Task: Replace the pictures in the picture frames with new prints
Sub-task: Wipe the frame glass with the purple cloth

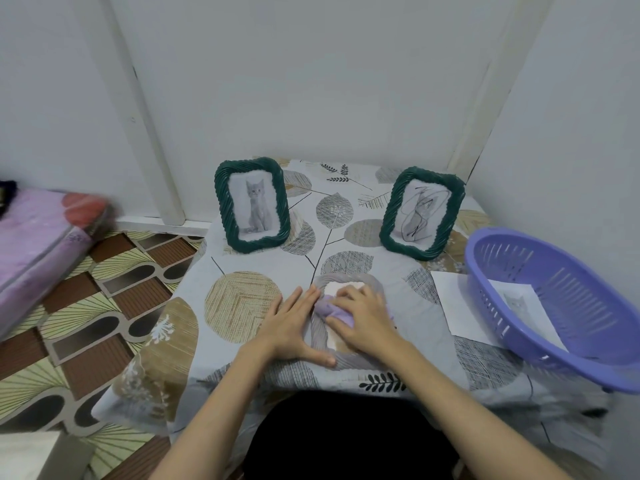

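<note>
On leaf-print cloth [242,306], right hand [363,320] pressing lilac rag [329,308], perhaps.

Two green woven frames stood upright at the table's back: the left frame [252,205] showed a grey kitten, the right frame [421,213] a scribbled print. A grey frame [320,336] lay flat at the front, and a print [519,304] lay in the purple basket [561,308].

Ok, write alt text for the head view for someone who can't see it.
Left hand steadies a grey woven picture frame lying flat on the leaf-patterned tablecloth while the right hand presses a lilac cloth on it. Behind stand two dark green woven frames, one showing a cat, one scribbled over; a purple plastic basket holds a print.
</note>
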### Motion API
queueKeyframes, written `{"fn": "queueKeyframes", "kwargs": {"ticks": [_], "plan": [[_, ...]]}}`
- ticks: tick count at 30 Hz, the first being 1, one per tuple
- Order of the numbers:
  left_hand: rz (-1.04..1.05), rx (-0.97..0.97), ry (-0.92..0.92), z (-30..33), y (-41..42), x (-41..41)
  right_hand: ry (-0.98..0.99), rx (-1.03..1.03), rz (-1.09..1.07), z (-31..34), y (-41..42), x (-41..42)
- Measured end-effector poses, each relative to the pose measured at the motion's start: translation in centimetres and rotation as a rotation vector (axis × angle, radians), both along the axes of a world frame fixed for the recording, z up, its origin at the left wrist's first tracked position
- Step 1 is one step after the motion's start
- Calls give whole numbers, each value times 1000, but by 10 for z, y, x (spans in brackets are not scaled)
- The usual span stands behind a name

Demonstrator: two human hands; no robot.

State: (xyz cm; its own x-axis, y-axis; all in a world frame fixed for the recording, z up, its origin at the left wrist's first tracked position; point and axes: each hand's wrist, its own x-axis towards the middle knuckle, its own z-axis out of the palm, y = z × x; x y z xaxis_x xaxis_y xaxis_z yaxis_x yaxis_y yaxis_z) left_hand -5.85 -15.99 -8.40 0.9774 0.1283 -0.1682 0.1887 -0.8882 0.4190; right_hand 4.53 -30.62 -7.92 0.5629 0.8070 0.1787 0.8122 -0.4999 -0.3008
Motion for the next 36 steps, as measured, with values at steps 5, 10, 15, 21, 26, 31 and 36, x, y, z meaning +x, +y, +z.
{"fn": "queueKeyframes", "kwargs": {"ticks": [5,10,15,21,26,31,36], "plan": [[5,21,4,-1,0,-1,-63,110,259,-9,-48,2],[8,10,-5,-1,-1,-2,65,4,119,5,-26,-5],[9,-7,-2,2,0,-2,162,99,-120,9,-22,-3],[5,-11,-4,2,-1,-2,62,36,-4,0,-30,-23],[4,-4,13,2,-1,-1,7,-33,-73,7,-57,3],[9,1,12,2,0,-2,110,-43,-40,11,-32,4],[14,3,3,2,-1,-1,85,-138,129,17,-50,12]]}}
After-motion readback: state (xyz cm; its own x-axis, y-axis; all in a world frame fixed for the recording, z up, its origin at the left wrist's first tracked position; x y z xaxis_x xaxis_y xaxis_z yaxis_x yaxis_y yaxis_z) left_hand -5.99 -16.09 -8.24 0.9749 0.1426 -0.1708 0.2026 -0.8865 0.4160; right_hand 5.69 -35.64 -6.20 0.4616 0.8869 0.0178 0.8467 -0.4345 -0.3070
